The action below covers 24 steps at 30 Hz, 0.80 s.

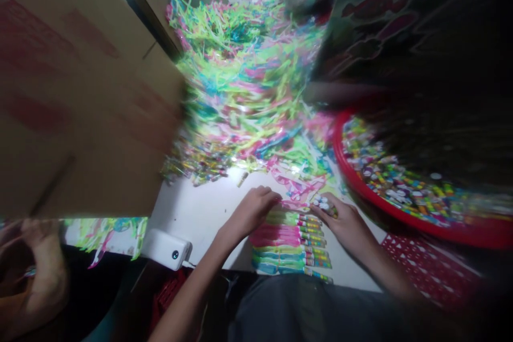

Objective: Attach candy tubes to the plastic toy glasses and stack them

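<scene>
- The left hand (256, 206) is curled nearly closed, fingertips and thumb together on one end of a pink strip (295, 204).
- The pink strip lies between the two hands, its other end at the right thumb.
- The right hand (344, 219) is half closed, with small white-topped pieces (321, 203) gathered between thumb and fingers; whether it also pinches the strip, I cannot tell.
- Just below both hands, filled strips (278, 235) lie in a row, pieces at their right ends.
- Beyond the hands spreads a heap of strips (248, 75).
- Right of the right hand stands a red basin (342, 152) of similar pieces.
- Well left of the left hand is a co-worker's hand (40, 231), partly hidden.
</scene>
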Motion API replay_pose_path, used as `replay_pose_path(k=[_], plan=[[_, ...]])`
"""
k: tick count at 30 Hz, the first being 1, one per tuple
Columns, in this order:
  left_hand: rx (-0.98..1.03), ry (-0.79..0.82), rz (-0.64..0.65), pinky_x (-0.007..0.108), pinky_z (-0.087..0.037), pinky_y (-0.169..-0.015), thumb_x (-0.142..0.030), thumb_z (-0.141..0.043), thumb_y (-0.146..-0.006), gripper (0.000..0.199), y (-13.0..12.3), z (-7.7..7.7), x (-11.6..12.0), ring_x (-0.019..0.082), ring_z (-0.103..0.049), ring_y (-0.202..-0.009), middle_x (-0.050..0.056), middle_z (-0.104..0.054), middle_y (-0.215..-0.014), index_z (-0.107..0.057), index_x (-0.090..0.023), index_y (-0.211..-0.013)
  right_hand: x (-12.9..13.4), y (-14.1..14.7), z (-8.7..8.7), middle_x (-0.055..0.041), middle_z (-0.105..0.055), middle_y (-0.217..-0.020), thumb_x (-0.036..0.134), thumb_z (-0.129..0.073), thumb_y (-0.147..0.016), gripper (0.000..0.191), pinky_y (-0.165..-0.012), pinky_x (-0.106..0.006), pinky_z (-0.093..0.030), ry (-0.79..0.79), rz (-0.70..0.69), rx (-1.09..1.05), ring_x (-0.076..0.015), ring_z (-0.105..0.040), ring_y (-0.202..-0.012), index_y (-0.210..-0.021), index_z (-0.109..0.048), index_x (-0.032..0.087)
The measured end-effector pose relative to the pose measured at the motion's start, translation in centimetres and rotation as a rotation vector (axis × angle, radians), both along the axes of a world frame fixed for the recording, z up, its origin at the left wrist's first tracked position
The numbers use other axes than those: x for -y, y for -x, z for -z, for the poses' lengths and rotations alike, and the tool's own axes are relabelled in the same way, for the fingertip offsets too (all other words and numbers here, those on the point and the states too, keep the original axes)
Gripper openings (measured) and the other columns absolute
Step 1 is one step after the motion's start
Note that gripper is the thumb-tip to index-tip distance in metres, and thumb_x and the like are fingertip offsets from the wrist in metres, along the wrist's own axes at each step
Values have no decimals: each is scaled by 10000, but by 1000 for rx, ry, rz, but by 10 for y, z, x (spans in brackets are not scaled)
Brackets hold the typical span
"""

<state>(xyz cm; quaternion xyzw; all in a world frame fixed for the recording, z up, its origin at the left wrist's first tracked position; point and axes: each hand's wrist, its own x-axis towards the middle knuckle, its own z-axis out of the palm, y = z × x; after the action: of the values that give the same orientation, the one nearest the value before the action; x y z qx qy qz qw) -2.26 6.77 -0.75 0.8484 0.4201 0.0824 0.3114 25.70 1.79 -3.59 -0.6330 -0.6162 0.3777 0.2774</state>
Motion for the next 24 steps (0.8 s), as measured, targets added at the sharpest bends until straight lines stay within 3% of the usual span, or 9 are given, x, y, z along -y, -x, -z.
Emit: replay_pose_path(k=[3, 7, 10, 14, 16, 21, 24], plan=[[19, 26, -10, 321, -467, -934, -238, -479, -1107, 287, 4, 21, 0, 200, -607, -1077, 119, -688, -1158, -732, -151, -1212, 2, 3, 18, -145, -772, -1123, 271, -619, -964, 236, -887, -419, -550, -12, -68, 77, -316, -732, -1029, -1169, -691, 179], [19, 32, -10, 324, -485, -934, -265, -472, -1112, 308, 8, 35, 7, 205, -604, -1070, 119, -686, -1145, -734, -146, -1219, 12, 4, 27, -174, -710, -1246, 90, -497, -891, 377, -946, -456, -537, -41, -136, 144, -342, -688, -1160, -1217, -674, 159], [5, 36, 22, 353, -492, -940, -282, -462, -1115, 314, 12, 33, 15, 219, -609, -1068, 115, -697, -1134, -743, -171, -1200, 21, 0, 26, -128, -704, -1235, 26, -466, -840, 455, -928, -417, -547, -52, -179, 155, -303, -699, -1135, -1214, -665, 192], [-10, -126, -4, 443, -500, -1067, -300, -449, -1117, 387, 6, 23, 27, 272, -595, -1259, 155, -652, -1356, -588, -192, -1462, 29, -5, 28, -100, -712, -1238, 11, -467, -837, 473, -910, -386, -559, -62, -193, 155, -273, -714, -1121, -1214, -657, 224], [-2, -196, 25, 447, -501, -1095, -304, -451, -1119, 422, -3, 21, 33, 267, -598, -1279, 149, -652, -1375, -518, -196, -1521, 31, -5, 30, -102, -714, -1271, 1, -465, -829, 512, -947, -392, -563, -73, -200, 156, -269, -711, -1156, -1245, -660, 228], [-50, -187, 205, 378, -508, -844, -261, -449, -1105, 261, -20, 26, 32, 232, -635, -956, 92, -719, -1072, -660, -171, -1230, 31, -11, 37, -83, -717, -1386, -29, -462, -768, 667, -1072, -408, -561, -106, -204, 173, -260, -696, -1267, -1345, -668, 236], [-85, -132, 109, 368, -487, -845, -260, -442, -1103, 267, -30, 23, 18, 231, -628, -966, 93, -708, -1069, -652, -180, -1247, 24, -20, 41, -146, -715, -1396, -9, -468, -806, 619, -1099, -481, -555, -132, -108, 225, -316, -691, -1290, -1362, -663, 183]])
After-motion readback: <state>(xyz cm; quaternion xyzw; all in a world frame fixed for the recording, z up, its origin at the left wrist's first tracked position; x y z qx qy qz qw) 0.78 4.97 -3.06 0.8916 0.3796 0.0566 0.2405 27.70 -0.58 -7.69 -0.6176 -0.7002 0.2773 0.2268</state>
